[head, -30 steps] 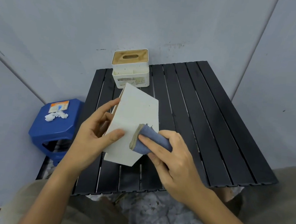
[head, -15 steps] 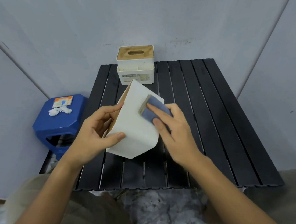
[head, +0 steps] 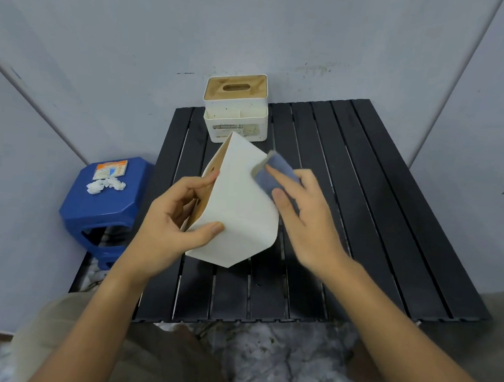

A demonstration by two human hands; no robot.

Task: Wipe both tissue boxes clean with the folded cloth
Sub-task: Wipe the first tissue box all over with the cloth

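Bare room corner, slatted table (head: 367,203)

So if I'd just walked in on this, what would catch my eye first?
Probably the white tissue box held tilted above the black slatted table, gripped by the left hand while the right hand presses a folded blue cloth against its upper edge. Behind it, a second tissue box with a wooden lid stands at the table's far edge, and a bright blue stool sits to the left.

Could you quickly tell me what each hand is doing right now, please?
Left hand: grips the held tissue box, thumb on its white face.
Right hand: straight fingers press the folded cloth against that box.
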